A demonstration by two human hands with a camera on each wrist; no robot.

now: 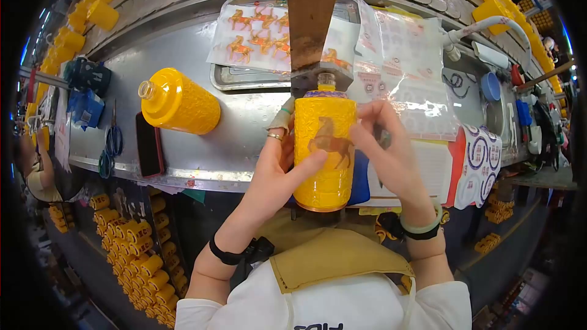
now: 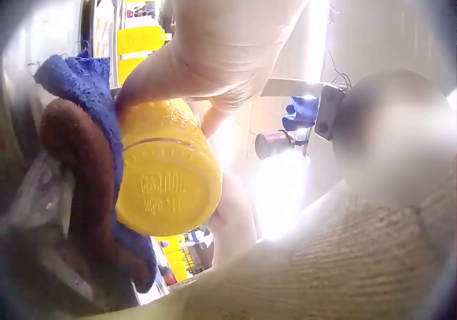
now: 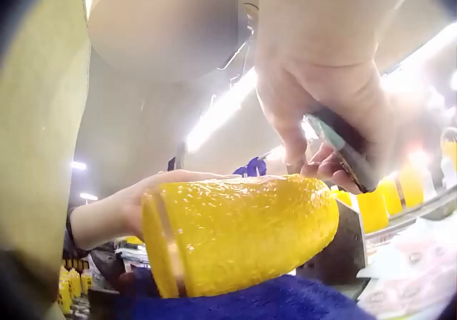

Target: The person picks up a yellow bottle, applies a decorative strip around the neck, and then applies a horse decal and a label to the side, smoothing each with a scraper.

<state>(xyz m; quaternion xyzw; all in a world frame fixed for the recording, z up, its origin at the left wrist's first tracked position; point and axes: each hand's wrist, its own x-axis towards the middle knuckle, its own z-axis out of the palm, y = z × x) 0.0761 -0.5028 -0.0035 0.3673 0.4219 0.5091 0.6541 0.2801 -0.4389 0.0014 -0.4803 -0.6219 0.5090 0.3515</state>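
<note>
An embossed yellow bottle (image 1: 325,177) stands upright, its neck just under a brown post, with a brown-red horse picture (image 1: 333,142) on its front. My left hand (image 1: 269,174) grips its left side, thumb on the front by the horse. At the upper right side, my right hand (image 1: 391,153) touches the bottle with bent fingertips. The right wrist view shows a dark flat tool (image 3: 343,145) held in the palm of that hand (image 3: 321,84). In the left wrist view the bottle's base (image 2: 170,191) faces the camera, beside a blue cloth (image 2: 93,95).
Another yellow bottle (image 1: 183,101) stands on the metal table (image 1: 183,49) at left, near a phone (image 1: 150,146) and scissors (image 1: 114,140). Behind are a tray (image 1: 251,84) with horse-picture sheets (image 1: 260,36) and plastic-wrapped sheets (image 1: 406,49). The brown post (image 1: 315,6) rises directly behind the held bottle.
</note>
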